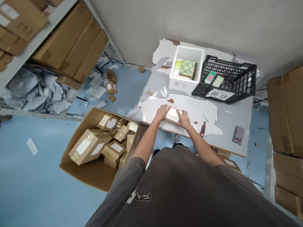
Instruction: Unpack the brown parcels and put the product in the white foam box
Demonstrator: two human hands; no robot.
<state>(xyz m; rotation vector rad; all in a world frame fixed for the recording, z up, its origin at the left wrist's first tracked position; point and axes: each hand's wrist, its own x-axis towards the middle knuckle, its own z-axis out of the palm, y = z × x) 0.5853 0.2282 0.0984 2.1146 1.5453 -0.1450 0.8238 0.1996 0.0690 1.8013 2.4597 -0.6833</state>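
Observation:
A small cardboard box (pixel 172 115) with a pale label on top rests on the table close to its front edge. My left hand (pixel 163 112) grips the box's left end, and my right hand (pixel 183 119) holds its right end, thumb over the top. To the right of my right hand lies a red and black box cutter (pixel 203 129). Brown torn scraps and crumpled white paper (pixel 164 92) are scattered around the box on the white-covered table top (pixel 196 108).
At the table's back stand a white foam box (pixel 186 83) and a black plastic crate (pixel 246 78), both with small packages inside. Left of the table, a large open carton (pixel 94 179) holds several parcels. Shelves with cartons (pixel 68 47) rise at left; more cartons (pixel 286 113) stack at right.

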